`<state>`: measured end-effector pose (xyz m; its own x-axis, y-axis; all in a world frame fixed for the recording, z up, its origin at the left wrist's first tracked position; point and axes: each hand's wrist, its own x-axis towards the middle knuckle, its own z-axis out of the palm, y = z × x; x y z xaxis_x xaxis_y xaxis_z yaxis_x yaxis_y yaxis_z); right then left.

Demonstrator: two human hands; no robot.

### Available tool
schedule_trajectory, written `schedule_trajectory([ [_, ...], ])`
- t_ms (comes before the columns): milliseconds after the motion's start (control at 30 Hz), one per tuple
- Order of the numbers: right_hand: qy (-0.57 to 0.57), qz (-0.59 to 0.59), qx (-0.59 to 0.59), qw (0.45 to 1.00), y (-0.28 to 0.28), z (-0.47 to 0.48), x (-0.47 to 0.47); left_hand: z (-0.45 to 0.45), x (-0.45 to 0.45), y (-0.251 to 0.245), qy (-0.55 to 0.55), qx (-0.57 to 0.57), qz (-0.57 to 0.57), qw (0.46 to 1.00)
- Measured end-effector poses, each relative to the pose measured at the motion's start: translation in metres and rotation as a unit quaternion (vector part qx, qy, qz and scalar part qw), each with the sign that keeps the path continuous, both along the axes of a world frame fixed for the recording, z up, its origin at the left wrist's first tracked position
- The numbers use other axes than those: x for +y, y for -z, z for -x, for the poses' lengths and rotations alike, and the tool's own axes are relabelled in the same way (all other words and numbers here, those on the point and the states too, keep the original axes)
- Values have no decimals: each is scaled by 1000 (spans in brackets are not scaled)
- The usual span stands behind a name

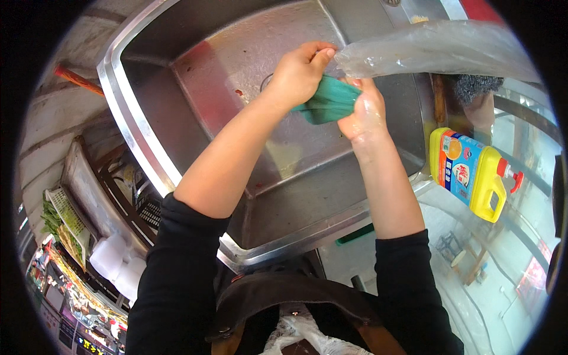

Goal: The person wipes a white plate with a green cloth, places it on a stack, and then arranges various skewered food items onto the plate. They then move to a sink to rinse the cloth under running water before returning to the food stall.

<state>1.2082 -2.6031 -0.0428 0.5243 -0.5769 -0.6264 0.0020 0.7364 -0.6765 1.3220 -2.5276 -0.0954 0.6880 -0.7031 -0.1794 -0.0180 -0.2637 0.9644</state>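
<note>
A wet green cloth (330, 100) is stretched between my two hands above a stainless-steel sink (284, 162). My left hand (301, 73) grips its left side, thumb and index finger pressed together close to the end of a clear plastic sleeve (426, 49). On the cloth's right side, my right hand (366, 108) is closed around the fabric, its skin shiny with water. The sleeve reaches in from the right, and its open end hangs just over my hands. Part of the cloth is hidden behind my left hand. Small reddish scraps (239, 92) lie on the sink floor.
Right of the sink stands a yellow detergent bottle (466, 173) with a red pump. Beyond it are a steel-wool scourer (477, 88) and a wooden handle (438, 100). At left are a red-orange stick (77, 80), a basket of leafy greens (66, 213) and white plastic tubs (117, 262).
</note>
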Motion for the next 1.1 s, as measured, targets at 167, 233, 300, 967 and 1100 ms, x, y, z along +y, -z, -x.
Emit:
schedule_trajectory([
  [167,37,-152,-200,967,-20,20,-21,-8,37,44,-17,215,-14,976],
  [233,42,-147,-182,971,-28,28,-22,14,44,50,-7,332,-79,940],
  [300,23,-161,-219,962,-35,34,-19,32,49,54,-13,429,-117,896],
  [967,-85,209,10,974,-18,120,8,3,53,-12,-82,706,393,584],
  [1100,-257,444,-24,858,-35,123,18,-14,61,-13,-136,691,461,540],
])
